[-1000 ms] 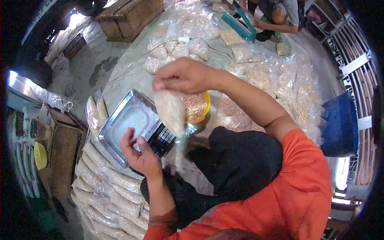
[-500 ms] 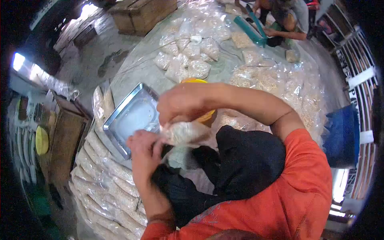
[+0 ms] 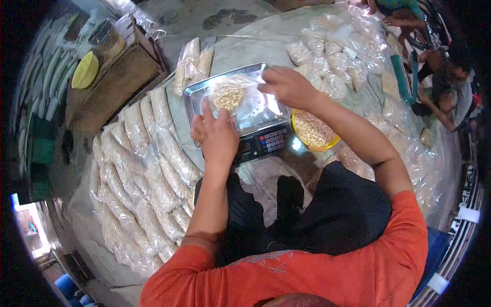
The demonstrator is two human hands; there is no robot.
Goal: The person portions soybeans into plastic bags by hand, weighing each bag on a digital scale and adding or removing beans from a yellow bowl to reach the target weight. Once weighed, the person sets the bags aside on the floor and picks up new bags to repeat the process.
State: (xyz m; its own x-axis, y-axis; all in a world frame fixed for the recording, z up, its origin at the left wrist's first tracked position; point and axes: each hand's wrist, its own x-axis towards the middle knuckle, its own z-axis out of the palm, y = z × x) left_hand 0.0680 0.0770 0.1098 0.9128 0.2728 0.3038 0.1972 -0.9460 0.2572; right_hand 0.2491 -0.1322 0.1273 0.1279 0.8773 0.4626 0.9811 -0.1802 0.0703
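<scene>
A clear plastic bag (image 3: 228, 98), partly filled with pale peanut-like kernels, is over the shiny metal tray (image 3: 191, 98) of a digital scale. My left hand (image 3: 216, 130) is at the bag's lower left, its index finger stretched out and its fingers apart, touching or very near the plastic. At the tray's upper right, my right hand (image 3: 289, 88) has its fingers curled in on the clear loose end of the bag. The scale's black keypad (image 3: 272, 142) faces me below the tray. Right of the scale stands a yellow basin (image 3: 316, 130) of loose kernels, partly behind my right forearm.
Long filled bags (image 3: 146, 174) lie in rows at my left. Smaller filled bags (image 3: 332, 59) are heaped ahead. A wooden box (image 3: 110, 97) with a yellow bowl (image 3: 85, 70) stands beyond the left rows. At the right, a person sits by a teal sealer-like device (image 3: 403, 79).
The filled bag has moved from above my lap onto the scale tray. Both hands have moved forward with it, and the view has turned, bringing the scale's keypad and basin into sight.
</scene>
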